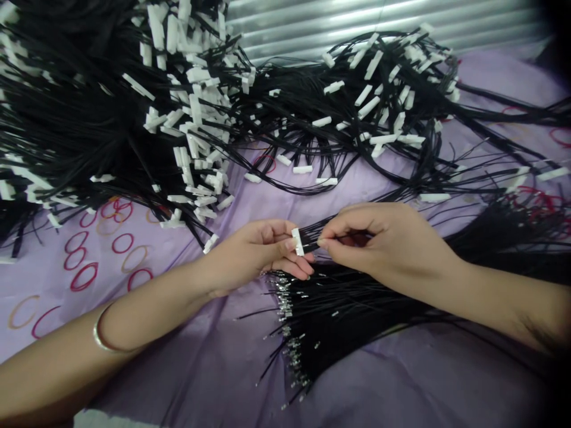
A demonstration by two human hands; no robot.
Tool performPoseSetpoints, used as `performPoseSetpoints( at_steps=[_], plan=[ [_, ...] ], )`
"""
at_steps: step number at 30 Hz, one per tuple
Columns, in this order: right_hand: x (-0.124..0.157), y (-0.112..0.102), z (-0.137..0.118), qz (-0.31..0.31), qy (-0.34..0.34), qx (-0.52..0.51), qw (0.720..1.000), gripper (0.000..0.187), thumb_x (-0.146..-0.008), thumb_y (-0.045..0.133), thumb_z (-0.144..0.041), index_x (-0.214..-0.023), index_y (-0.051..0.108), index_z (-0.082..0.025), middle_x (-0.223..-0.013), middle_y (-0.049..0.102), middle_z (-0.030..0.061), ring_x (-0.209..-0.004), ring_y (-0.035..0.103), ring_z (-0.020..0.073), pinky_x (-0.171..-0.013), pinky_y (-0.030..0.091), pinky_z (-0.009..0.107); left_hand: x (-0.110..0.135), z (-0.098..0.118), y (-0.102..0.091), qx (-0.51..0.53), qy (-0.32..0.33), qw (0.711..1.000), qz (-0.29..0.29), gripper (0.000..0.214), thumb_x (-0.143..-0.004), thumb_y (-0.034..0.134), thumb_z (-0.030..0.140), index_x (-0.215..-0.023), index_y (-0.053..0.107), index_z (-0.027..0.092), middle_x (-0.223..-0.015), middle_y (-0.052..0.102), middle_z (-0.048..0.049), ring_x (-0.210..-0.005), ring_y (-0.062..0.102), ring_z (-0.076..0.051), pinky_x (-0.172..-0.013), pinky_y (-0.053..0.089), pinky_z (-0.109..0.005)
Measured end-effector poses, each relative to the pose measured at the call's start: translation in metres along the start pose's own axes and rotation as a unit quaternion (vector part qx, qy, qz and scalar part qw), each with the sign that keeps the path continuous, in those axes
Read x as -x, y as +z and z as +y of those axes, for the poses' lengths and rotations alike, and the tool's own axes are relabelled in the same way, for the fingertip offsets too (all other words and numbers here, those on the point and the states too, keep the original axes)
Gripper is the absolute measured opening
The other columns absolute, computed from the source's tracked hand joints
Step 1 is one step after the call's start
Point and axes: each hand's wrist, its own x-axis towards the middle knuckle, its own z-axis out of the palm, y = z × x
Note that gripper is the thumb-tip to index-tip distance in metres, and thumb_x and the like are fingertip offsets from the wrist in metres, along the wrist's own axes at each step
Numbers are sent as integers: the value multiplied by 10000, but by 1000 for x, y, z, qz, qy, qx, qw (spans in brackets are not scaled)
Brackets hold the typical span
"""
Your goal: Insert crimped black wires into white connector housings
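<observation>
In the middle of the head view, my left hand (272,246) pinches a small white connector housing (297,242) between thumb and fingers. Several black wires run out of the housing's right side. Close by on the right, my right hand (357,235) is closed on a thin black wire (343,239), with its tip pointing at the housing. I cannot tell whether that tip is inside the housing. Beneath both hands lies a thick bundle of loose black wires (348,321), their metal-tipped ends fanned out toward the left.
A large heap of black cables with white connectors (196,119) fills the back left. Another cable pile (370,113) lies at the back, before a ribbed metallic surface (383,27). Red and tan rubber bands (84,276) are scattered at left on the purple cloth (196,339).
</observation>
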Motion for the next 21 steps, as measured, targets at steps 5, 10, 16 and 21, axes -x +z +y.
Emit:
performPoseSetpoints(
  at_steps=[5, 10, 16, 21],
  plan=[
    [-1, 0, -1, -14, -1, 1, 1000, 109, -748, 611, -155, -702, 705, -181, -662, 629, -34, -568, 530, 57, -523, 379, 184, 0, 0, 0, -7, -7, 1000, 12, 49, -891, 535, 117, -902, 557, 74, -780, 692, -79, -692, 690, -121, -713, 547, -211],
    [-2, 2, 0, -12, -20, 14, 1000, 132, -771, 591, -146, -694, 694, -177, -647, 613, -33, -557, 516, 52, -521, 365, 181, -1, 1, 2, -11, -2, 1000, 22, 47, -879, 561, 130, -886, 563, 83, -771, 694, -74, -687, 691, -122, -710, 550, -213],
    [0, 2, -1, 1, -38, 51, 998, 123, -766, 596, -144, -698, 694, -172, -623, 599, -25, -555, 503, 58, -530, 356, 186, -1, 0, 1, -5, -3, 1000, 16, 58, -876, 570, 135, -882, 574, 78, -783, 699, -80, -689, 693, -121, -706, 554, -206],
    [0, 2, -3, 8, -20, 37, 999, 110, -768, 603, -165, -701, 688, -181, -617, 594, -36, -553, 496, 52, -526, 354, 180, -1, 0, 0, 4, 3, 1000, 7, 53, -900, 533, 122, -900, 558, 76, -791, 700, -76, -698, 695, -117, -713, 558, -203]
  ],
)
